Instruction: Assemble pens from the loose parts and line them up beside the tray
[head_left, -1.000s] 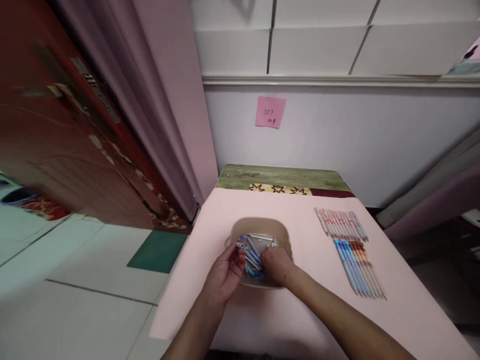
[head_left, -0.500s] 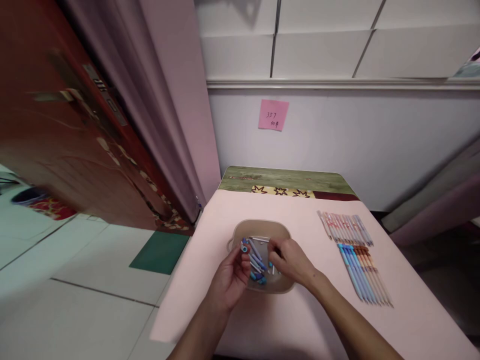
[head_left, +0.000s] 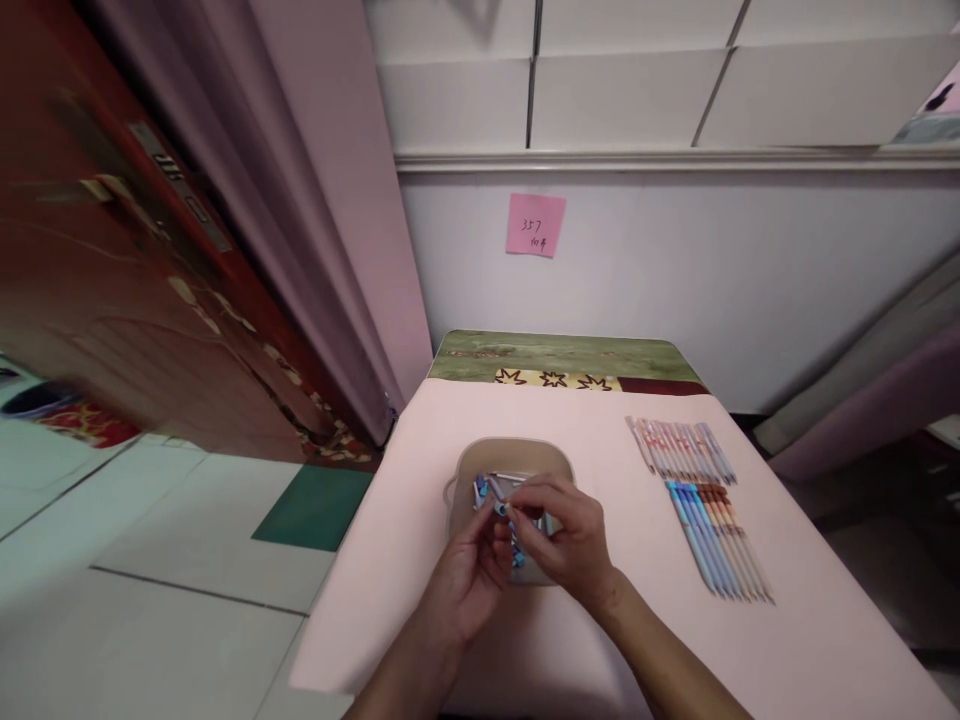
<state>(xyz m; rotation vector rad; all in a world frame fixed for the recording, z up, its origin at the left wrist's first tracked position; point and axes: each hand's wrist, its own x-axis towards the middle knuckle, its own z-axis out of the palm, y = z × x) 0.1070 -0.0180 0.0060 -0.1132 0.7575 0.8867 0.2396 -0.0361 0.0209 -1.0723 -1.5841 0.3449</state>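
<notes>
Over a beige bin (head_left: 517, 452), my left hand (head_left: 474, 575) pinches a small light-blue tubular piece (head_left: 500, 508), its open end facing up. My right hand (head_left: 566, 530) has its thumb and forefinger brought together at that same piece; anything tiny between those fingertips is too small to make out. Blue and white pen parts (head_left: 517, 558) lie in the bin below, partly hidden by both hands.
On the pink table cover (head_left: 390, 600), a row of pale pens (head_left: 682, 450) lies at the right, with blue pens (head_left: 703, 540) and brown-topped pens (head_left: 739, 545) just nearer. A pink note (head_left: 535, 225) is on the wall.
My right hand has moved left from the bin's right side to meet my left hand at the light-blue piece. The whole view has shifted slightly.
</notes>
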